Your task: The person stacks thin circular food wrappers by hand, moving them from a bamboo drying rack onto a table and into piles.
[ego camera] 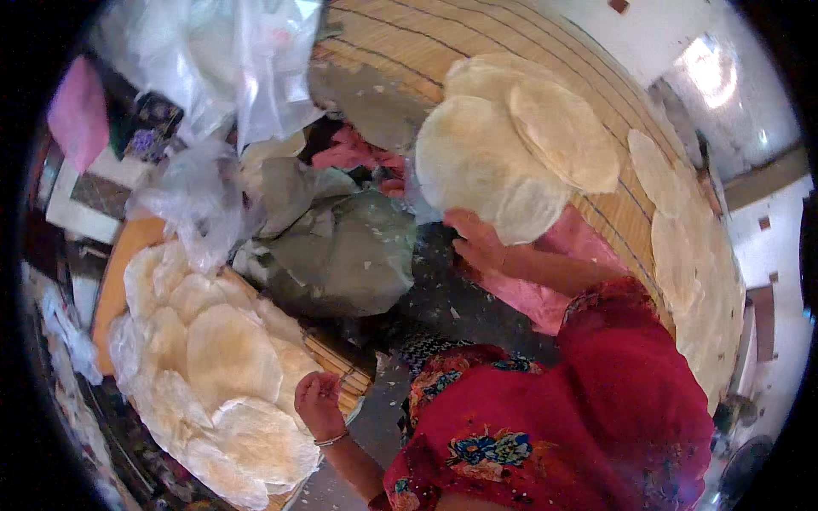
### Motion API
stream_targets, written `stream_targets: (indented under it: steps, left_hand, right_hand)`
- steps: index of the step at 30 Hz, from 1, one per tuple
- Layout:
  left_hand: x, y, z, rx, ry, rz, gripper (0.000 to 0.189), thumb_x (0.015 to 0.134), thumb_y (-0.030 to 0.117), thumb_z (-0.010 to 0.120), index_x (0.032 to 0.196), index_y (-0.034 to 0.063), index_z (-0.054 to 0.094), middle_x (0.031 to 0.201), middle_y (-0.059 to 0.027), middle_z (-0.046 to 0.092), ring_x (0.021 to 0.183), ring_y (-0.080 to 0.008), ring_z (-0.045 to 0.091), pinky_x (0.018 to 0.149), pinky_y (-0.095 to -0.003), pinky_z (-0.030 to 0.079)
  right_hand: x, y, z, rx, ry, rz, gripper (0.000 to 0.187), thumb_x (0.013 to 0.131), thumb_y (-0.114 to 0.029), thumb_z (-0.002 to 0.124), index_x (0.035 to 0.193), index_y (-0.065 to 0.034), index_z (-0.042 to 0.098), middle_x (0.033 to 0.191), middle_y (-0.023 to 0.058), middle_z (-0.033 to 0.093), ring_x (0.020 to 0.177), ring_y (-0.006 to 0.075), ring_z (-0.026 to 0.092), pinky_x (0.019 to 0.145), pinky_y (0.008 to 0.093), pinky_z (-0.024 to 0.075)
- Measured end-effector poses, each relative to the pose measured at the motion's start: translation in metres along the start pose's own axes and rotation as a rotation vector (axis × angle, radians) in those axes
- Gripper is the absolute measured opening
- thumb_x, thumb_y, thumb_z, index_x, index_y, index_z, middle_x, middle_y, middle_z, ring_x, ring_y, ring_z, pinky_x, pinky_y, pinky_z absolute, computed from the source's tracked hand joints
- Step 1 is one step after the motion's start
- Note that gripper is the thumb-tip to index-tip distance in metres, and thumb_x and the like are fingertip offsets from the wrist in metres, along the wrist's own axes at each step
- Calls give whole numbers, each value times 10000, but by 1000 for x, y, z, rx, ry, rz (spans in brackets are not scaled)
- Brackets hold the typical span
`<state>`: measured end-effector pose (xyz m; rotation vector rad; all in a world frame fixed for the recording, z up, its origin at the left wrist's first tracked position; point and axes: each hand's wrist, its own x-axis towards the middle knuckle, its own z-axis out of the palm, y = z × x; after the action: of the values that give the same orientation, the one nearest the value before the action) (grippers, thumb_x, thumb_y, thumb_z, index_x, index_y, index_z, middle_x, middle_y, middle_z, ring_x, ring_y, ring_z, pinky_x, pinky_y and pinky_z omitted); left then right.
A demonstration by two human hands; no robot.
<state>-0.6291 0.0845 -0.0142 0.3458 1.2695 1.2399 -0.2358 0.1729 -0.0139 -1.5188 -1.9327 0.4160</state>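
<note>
At the upper right, my right hand [479, 243] touches the near edge of a thin, round, pale flatbread [473, 160]. Its fingers lie along that rim; whether they pinch it is unclear. More flatbreads [565, 134] overlap behind this one on a slatted bamboo mat [396, 32]. Lower down, my left hand [319, 402], with a bangle at the wrist, has its fingers curled and nothing visible in them. It is beside a spread of overlapping flatbreads [233, 358] on a second slatted surface [348, 377].
Crumpled grey-green sheeting [339, 249] lies between the two spreads. Clear plastic bags [211, 64] bulge at the upper left, above a bunched plastic bag [198, 191]. Pink cloth [537, 300] sits under my right forearm. Further flatbreads [677, 255] line the mat's right edge.
</note>
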Motion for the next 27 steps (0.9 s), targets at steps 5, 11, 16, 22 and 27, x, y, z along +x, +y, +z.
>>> stream_targets:
  steps: [5, 11, 16, 22, 27]
  left_hand:
    - [-17, -7, 42, 4, -130, -51, 123, 778, 56, 513, 892, 7, 519, 795, -140, 590, 700, -221, 581, 601, -284, 478]
    - [-16, -31, 70, 12, -143, -105, 130, 781, 65, 512, 902, 16, 522, 809, -138, 591, 737, -235, 583, 653, -315, 483]
    - [10, -71, 150, 60, -266, -226, 148, 776, 74, 525, 909, 8, 521, 828, -147, 588, 776, -258, 584, 699, -337, 481]
    - [50, -145, 259, -154, -534, -691, 282, 839, 257, 477, 950, 2, 521, 996, -229, 536, 985, -368, 498, 824, -418, 433]
    - [33, -137, 305, -420, -714, -691, 398, 869, 344, 402, 1041, -5, 487, 1030, -238, 523, 1023, -378, 477, 857, -426, 419]
  right_hand:
    - [-23, 27, -74, -515, -136, 52, 635, 566, -52, 599, 1167, -61, 394, 1268, 165, 324, 1222, 319, 246, 974, 471, 212]
    - [-68, 73, -97, -661, -413, -22, 746, 562, -108, 614, 1247, -70, 322, 1354, 177, 153, 1272, 343, 91, 991, 541, 71]
    - [-61, 80, -114, -579, -360, -48, 652, 625, -147, 567, 1231, -47, 348, 1338, 190, 204, 1259, 348, 147, 988, 542, 76]
    - [-33, 92, -158, -334, -427, -174, 478, 677, -132, 546, 1132, -20, 448, 1150, 188, 460, 1123, 321, 388, 931, 460, 272]
    - [11, 80, -163, -111, -389, -57, 358, 699, -139, 558, 1033, -15, 512, 921, 166, 571, 833, 347, 540, 692, 387, 429]
